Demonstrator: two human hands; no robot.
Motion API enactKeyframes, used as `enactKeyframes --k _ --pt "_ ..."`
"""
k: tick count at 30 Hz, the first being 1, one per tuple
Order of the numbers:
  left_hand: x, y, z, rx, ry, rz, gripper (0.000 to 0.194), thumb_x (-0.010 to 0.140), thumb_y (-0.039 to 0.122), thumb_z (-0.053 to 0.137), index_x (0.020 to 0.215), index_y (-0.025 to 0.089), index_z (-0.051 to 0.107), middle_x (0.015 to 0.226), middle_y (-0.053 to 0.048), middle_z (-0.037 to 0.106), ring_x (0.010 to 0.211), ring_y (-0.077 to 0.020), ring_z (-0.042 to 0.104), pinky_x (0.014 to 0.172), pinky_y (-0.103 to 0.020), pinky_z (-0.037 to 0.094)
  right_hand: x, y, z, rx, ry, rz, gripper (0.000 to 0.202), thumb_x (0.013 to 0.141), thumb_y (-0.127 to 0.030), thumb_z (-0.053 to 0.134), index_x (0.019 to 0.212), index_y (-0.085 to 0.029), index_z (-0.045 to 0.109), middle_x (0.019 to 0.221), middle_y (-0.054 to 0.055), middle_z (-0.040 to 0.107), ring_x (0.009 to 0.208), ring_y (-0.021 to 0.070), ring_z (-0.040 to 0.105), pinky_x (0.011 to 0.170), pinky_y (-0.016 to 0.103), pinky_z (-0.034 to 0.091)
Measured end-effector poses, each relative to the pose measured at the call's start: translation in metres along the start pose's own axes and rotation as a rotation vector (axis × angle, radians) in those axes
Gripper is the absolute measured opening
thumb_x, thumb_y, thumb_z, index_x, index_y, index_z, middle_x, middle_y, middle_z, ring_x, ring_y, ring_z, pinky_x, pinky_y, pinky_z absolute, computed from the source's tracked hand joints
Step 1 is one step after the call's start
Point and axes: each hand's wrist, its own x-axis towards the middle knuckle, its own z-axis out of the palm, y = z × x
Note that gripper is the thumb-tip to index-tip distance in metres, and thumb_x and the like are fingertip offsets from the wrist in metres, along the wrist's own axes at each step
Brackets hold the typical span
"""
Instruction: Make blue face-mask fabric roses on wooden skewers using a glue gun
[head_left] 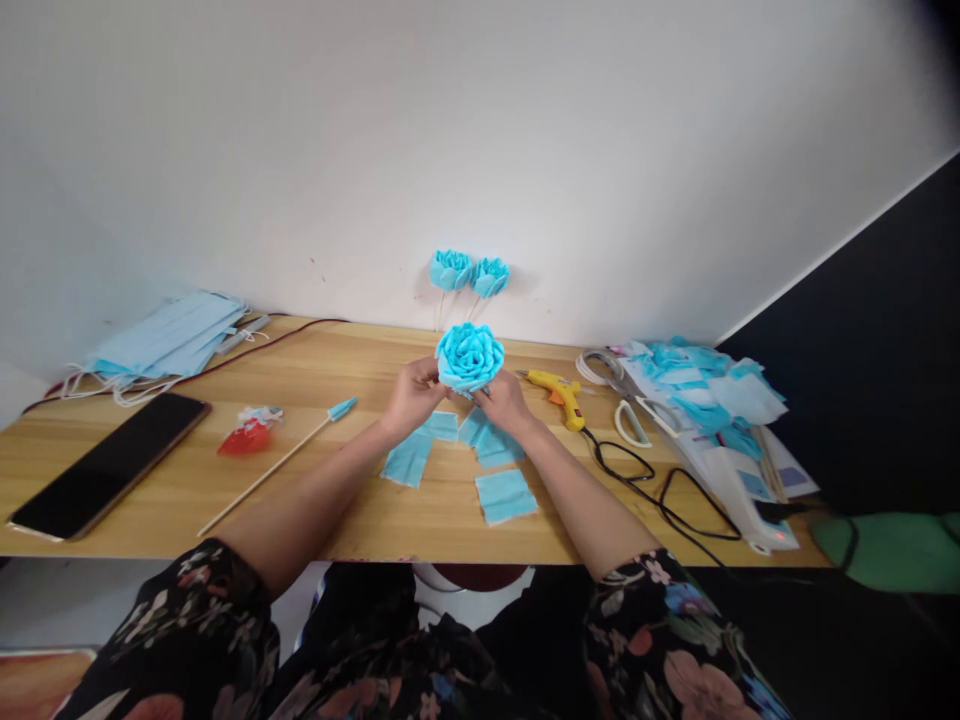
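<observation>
Between my two hands, above the middle of the wooden table (322, 520), is a blue fabric flower (470, 356) with layered, ruffled petals. My left hand (417, 393) grips its left underside, fingers closed. On the other side my right hand (504, 400) closes on the flower's lower right. The petals hide most fingertips and any stem below. Cut blue fabric pieces lie under and near the hands, one square (506, 497) nearer the front edge. Two similar flowers (451, 270) on thin sticks lean at the wall behind.
A stick with a blue tip (277, 463), a red-and-white packet (249, 432), a black phone (112, 465) and a stack of face masks (169, 335) lie left. Rightward are a yellow glue gun (556, 393), scissors (630, 395), blue scraps (697, 385) and a white power strip (750, 500) with black cable.
</observation>
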Motion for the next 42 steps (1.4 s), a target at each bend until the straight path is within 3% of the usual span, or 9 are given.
enactKeyframes --k 12,27,32,36,42 --pt "-0.001 -0.009 0.003 -0.003 0.162 -0.089 0.017 0.064 0.026 0.079 0.059 0.017 0.066 0.062 0.0 0.069 0.061 -0.0144 0.062 0.063 -0.026 0.054 0.001 -0.01 -0.004 0.097 0.012 -0.071 0.034 0.101 -0.044 0.051 0.097 -0.021 0.075 0.095 0.009 0.077 0.091 0.0221 0.07 0.081 0.033 0.052" --pt "-0.001 -0.002 0.003 -0.044 0.117 -0.105 0.031 0.066 0.041 0.086 0.065 0.015 0.069 0.06 -0.001 0.069 0.057 -0.0138 0.063 0.057 -0.025 0.055 0.002 -0.01 -0.005 0.106 -0.032 -0.066 0.034 0.102 -0.046 0.051 0.097 -0.021 0.073 0.093 0.009 0.075 0.088 0.0214 0.068 0.08 0.031 0.05" --pt "0.0 -0.004 0.003 -0.095 0.049 -0.141 0.033 0.071 0.045 0.083 0.077 0.015 0.072 0.067 -0.002 0.071 0.057 -0.0134 0.064 0.058 -0.026 0.055 0.002 -0.01 -0.005 0.132 -0.042 -0.064 0.039 0.103 -0.048 0.046 0.098 -0.019 0.072 0.092 0.01 0.073 0.086 0.0211 0.065 0.079 0.032 0.048" --pt "0.003 -0.003 0.002 -0.158 0.079 -0.154 0.034 0.07 0.041 0.084 0.087 0.016 0.071 0.07 0.0 0.071 0.054 -0.0105 0.062 0.054 -0.023 0.052 0.002 -0.013 -0.005 0.14 -0.05 -0.059 0.032 0.102 -0.043 0.049 0.095 -0.02 0.07 0.089 0.008 0.073 0.083 0.0203 0.064 0.078 0.032 0.047" --pt "0.006 0.0 0.001 -0.204 0.118 -0.17 0.029 0.071 0.038 0.083 0.086 0.016 0.07 0.066 0.002 0.068 0.052 -0.0087 0.06 0.052 -0.021 0.048 0.003 -0.019 -0.008 0.141 -0.071 -0.05 0.02 0.101 -0.032 0.053 0.098 -0.021 0.068 0.091 0.006 0.075 0.081 0.0187 0.065 0.076 0.03 0.046"
